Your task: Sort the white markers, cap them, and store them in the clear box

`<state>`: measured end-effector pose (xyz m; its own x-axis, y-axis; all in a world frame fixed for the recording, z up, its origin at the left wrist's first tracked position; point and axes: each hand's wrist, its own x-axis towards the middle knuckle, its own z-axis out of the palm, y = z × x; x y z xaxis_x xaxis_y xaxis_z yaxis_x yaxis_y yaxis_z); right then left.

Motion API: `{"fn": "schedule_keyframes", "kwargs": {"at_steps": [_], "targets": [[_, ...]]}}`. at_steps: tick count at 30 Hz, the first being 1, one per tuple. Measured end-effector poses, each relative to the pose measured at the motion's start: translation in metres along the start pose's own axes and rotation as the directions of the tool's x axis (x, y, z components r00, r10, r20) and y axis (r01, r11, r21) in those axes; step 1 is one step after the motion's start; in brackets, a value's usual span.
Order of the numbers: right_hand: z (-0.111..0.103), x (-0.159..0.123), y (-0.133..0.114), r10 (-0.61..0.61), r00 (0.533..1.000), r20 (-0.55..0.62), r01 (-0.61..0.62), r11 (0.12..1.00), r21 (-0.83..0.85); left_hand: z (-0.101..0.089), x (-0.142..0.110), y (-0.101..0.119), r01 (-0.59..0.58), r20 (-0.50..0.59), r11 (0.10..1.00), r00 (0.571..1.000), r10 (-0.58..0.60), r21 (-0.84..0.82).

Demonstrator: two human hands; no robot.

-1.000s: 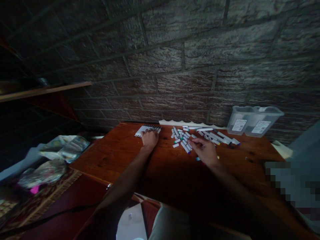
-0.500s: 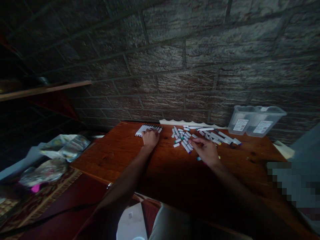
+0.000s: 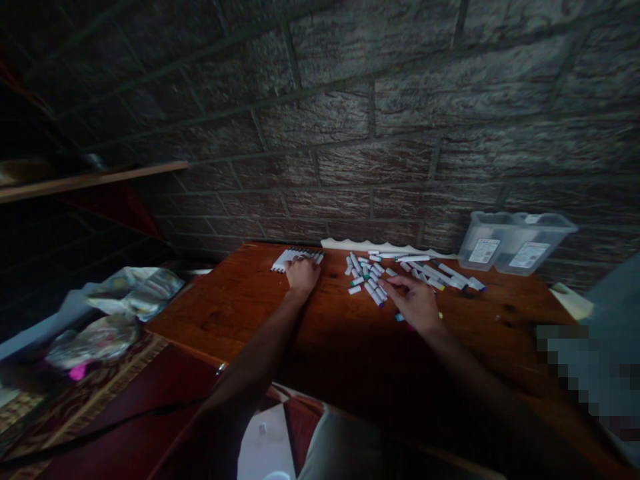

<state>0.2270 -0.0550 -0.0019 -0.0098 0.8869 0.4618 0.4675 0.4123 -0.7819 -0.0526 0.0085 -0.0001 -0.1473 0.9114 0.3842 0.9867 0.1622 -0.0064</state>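
Observation:
On the wooden desk, my left hand (image 3: 303,273) rests over a neat row of white markers (image 3: 286,259) lying side by side, its fingers curled down on them. A loose heap of short white marker caps (image 3: 371,288) with coloured ends lies between my hands. At the heap's right edge is my right hand (image 3: 417,303), its thumb and forefinger brought together at a marker cap (image 3: 383,283); the fingertips are dim and small. Behind that hand, longer white markers (image 3: 440,275) lie in a loose pile. A teal-ended piece (image 3: 399,317) sits under the right wrist side.
Two joined clear plastic containers (image 3: 505,250) with labels stand at the back right. A white wavy-edged strip (image 3: 360,245) runs along the brick wall (image 3: 345,167). Wrapped plastic bags (image 3: 130,293) lie left of the desk (image 3: 210,307), below a wooden shelf (image 3: 125,175).
The view has shifted slightly, moving everything a little to the right in the picture. Both hands stay at the same places on the desk.

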Motion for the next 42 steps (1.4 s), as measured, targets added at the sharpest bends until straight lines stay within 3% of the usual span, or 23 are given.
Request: {"fn": "schedule_keyframes", "kwargs": {"at_steps": [15,21,26,33,42], "targets": [[0.0,0.0,0.002,-0.007,1.0,-0.014,0.007,1.0,0.001,0.0,0.003,-0.004,0.048,-0.001,0.998,0.999,-0.048,-0.049],[-0.001,0.0,0.002,-0.005,1.0,-0.017,0.005,1.0,-0.003,-0.01,0.007,-0.041,0.21,-0.054,0.963,0.974,-0.222,-0.167],[0.001,0.0,0.004,-0.025,0.999,-0.027,0.025,0.999,-0.022,-0.014,0.008,-0.063,0.277,0.077,0.946,0.961,-0.267,-0.169],[0.001,-0.001,0.008,0.026,1.0,-0.011,-0.026,0.999,-0.031,-0.006,0.009,-0.056,0.252,0.113,0.955,0.965,-0.236,-0.156],[-0.001,0.0,0.006,-0.015,1.0,-0.02,0.013,0.998,-0.062,-0.01,0.008,-0.049,0.237,0.102,0.962,0.969,-0.225,-0.136]]}}
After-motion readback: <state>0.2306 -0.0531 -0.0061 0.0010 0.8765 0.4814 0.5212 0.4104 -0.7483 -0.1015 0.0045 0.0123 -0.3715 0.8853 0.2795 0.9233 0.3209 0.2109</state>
